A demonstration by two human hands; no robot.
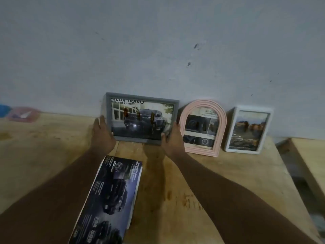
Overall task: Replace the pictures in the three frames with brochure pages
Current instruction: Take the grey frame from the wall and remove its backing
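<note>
Three frames are standing along the table (228, 173): left hand (102, 136) and right hand (173, 140) are gripping the grey frame (140, 118), beside the pink frame (202, 128) and white frame (248, 130); one brochure (109, 196) is lying nearer.

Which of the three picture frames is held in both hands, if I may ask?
The grey landscape frame, leftmost; the pink arched frame and the white frame stand to its right, unheld.

Pink frame (202, 152) close beside grey frame (140, 96)
</note>
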